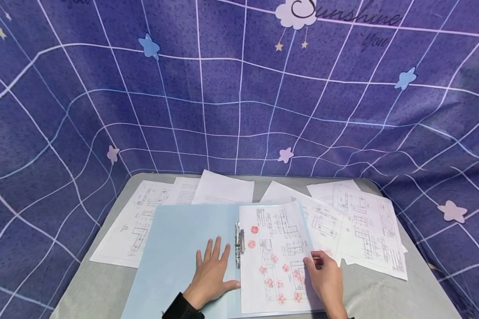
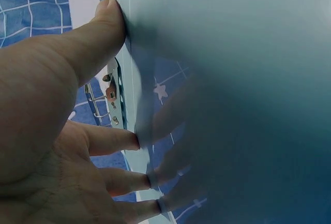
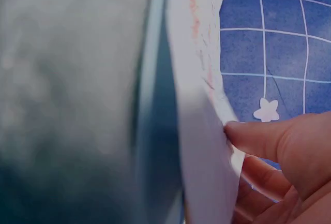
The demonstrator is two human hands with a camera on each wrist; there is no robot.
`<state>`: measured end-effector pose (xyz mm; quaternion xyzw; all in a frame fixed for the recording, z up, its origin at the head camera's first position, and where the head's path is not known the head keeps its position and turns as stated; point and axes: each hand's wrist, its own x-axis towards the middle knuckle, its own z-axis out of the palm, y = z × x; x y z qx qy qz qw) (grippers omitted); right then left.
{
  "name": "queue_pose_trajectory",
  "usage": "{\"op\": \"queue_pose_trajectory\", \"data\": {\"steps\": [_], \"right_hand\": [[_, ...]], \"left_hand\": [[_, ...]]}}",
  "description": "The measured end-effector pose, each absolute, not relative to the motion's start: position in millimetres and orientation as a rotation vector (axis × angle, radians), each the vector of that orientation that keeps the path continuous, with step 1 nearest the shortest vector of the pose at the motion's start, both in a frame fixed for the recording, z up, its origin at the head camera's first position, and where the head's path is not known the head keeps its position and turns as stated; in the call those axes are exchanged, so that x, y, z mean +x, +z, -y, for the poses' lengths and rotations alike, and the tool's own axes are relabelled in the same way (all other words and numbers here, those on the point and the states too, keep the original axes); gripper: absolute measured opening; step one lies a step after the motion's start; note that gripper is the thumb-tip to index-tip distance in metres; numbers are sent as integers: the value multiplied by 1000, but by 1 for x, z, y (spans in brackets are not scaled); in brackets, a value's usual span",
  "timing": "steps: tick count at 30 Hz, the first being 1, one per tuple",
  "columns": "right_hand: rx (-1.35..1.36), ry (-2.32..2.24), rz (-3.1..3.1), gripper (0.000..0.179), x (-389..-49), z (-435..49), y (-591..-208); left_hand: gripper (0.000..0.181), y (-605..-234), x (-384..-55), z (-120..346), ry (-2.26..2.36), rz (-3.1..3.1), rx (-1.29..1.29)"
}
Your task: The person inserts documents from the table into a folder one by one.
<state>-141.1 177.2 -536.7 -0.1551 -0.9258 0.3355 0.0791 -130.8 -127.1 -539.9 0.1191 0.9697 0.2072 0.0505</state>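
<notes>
A light blue folder [image 1: 183, 239] lies spread on the table, with a metal clip [image 1: 238, 243] along its spine. On its right side sits a sheet of paper [image 1: 271, 248] with technical drawings and several red stamp marks. My left hand [image 1: 212, 277] rests with fingers spread on the folder's bare left cover, thumb pointing toward the spine. My right hand [image 1: 326, 279] pinches the sheet's right edge between thumb and fingers. In the right wrist view the paper [image 3: 204, 131] bends up from the blue cover beneath, with the thumb [image 3: 258, 138] on its printed face.
Loose drawing sheets lie behind and beside the folder, some at the left [image 1: 123, 230] and overlapping ones at the right [image 1: 371, 235]. A grey cloth [image 1: 407, 297] covers the table. A purple curtain [image 1: 223, 110] with white grid lines hangs around it.
</notes>
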Motion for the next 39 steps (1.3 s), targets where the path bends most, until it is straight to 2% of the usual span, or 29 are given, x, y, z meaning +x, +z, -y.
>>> {"op": "queue_pose_trajectory", "data": {"steps": [10,21,26,33,39], "right_hand": [[-394,833,2919,60,-139,-175,-532],[-282,806,2910,56,-134,-172,-520],[-62,756,2905,58,-131,-162,-507],[315,544,2921,75,-125,-151,-510],[423,520,2958,76,-120,-149,-521]], "left_hand": [[104,-541,-131,128,640,-2950,373],[103,-539,-131,129,648,-2957,378],[103,-538,-131,129,638,-2972,382],[102,-535,-130,129,642,-2947,361],[103,-535,-131,127,635,-2935,360]]}}
